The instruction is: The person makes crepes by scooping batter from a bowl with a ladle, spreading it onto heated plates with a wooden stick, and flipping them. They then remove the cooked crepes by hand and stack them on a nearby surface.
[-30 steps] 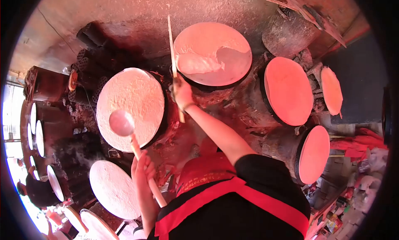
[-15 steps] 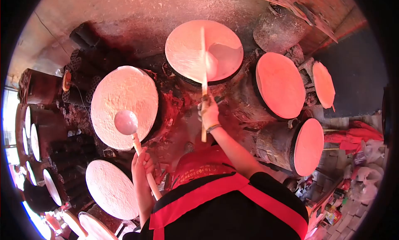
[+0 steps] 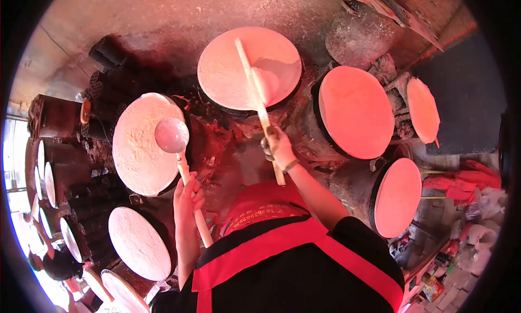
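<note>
My left hand (image 3: 188,195) is closed round the wooden handle of a ladle (image 3: 172,135). The ladle's round bowl is raised over the right edge of the left griddle's pale, rough-surfaced pancake (image 3: 142,150). In my right hand (image 3: 278,145) is a long flat wooden batter spreader (image 3: 251,80), gripped near its lower end. It slants up and left across the far round griddle, over a sheet of pale batter (image 3: 222,69). A whiter mound of batter (image 3: 266,85) lies against the spreader's right side. Further right, part of that griddle's surface looks darker and smoother.
More round griddles stand around me, with a smooth pancake (image 3: 357,112) at right, another pancake (image 3: 399,198) nearer on the right, and a pale one (image 3: 139,242) at lower left. Dark coal briquettes (image 3: 92,196) are stacked at left. A red cloth (image 3: 464,180) lies at far right.
The spreader has turned from nearly upright to slanting, its far end now further left. The ladle's bowl has risen and shifted toward the left griddle's right edge. The view has moved slightly.
</note>
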`<state>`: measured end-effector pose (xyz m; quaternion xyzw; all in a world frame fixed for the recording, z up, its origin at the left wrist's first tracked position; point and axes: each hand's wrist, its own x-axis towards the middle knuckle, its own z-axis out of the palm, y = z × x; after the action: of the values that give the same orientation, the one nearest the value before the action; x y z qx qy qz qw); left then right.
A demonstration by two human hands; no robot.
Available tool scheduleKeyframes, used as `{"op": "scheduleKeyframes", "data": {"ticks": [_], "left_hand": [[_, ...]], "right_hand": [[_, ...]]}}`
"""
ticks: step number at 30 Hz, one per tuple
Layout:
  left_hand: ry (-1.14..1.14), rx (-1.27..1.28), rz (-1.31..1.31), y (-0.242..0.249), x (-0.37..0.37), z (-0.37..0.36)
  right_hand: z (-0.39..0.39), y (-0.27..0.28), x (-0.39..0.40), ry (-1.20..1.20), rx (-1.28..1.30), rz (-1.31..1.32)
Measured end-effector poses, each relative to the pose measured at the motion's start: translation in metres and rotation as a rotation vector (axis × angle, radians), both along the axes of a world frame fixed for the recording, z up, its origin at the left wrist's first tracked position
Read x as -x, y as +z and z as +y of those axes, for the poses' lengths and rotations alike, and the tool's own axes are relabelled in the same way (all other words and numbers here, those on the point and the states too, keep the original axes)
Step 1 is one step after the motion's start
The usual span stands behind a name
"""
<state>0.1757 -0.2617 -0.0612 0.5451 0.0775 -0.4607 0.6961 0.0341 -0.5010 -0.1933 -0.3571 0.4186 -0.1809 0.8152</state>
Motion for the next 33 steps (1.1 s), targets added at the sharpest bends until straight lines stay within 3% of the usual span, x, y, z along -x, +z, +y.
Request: {"op": "scheduleKeyframes", "data": {"ticks": [2, 6, 8, 10, 14, 20, 22, 25, 27, 29, 32, 33], "left_hand": [[-0.016, -0.008, -0.012, 0.0, 0.011, -0.014], [-0.05, 0.011, -0.021, 0.002, 0.032, -0.04], [-0.042, 0.007, -0.015, 0.004, 0.042, -0.055], [-0.057, 0.02, -0.027, -0.002, 0.049, -0.062], [-0.028, -0.007, -0.05, 0.001, 0.07, -0.08], [0.043, 0.006, -0.007, 0.01, 0.088, -0.109], [-0.038, 0.105, 0.018, 0.007, 0.08, -0.113], [-0.052, 0.16, 0.112, -0.001, 0.066, -0.113], [0.099, 0.055, 0.192, 0.015, 0.065, -0.128], [-0.017, 0.107, 0.231, 0.005, 0.052, -0.12], [-0.151, 0.16, 0.302, -0.013, 0.037, -0.114], [-0.185, 0.174, 0.328, -0.017, 0.035, -0.113]], "right_hand": [[-0.028, 0.009, 0.006, -0.028, -0.088, 0.029], [-0.033, 0.031, -0.018, -0.092, -0.122, -0.179], [-0.038, 0.026, 0.009, 0.352, -0.045, -0.143], [-0.054, -0.002, 0.048, 0.391, -0.071, -0.092], [-0.117, 0.012, 0.083, 0.249, -0.137, -0.001], [-0.153, 0.013, 0.02, 0.034, -0.018, -0.087], [-0.14, 0.034, 0.005, 0.212, 0.069, 0.12], [-0.126, 0.033, 0.026, 0.331, 0.248, -0.041], [-0.116, 0.032, 0.042, -0.035, 0.174, -0.059], [-0.102, 0.016, 0.037, -0.322, 0.111, -0.011], [-0.088, -0.003, 0.02, -0.071, 0.196, -0.049], [-0.093, 0.018, 0.021, 0.034, 0.131, -0.041]]}}
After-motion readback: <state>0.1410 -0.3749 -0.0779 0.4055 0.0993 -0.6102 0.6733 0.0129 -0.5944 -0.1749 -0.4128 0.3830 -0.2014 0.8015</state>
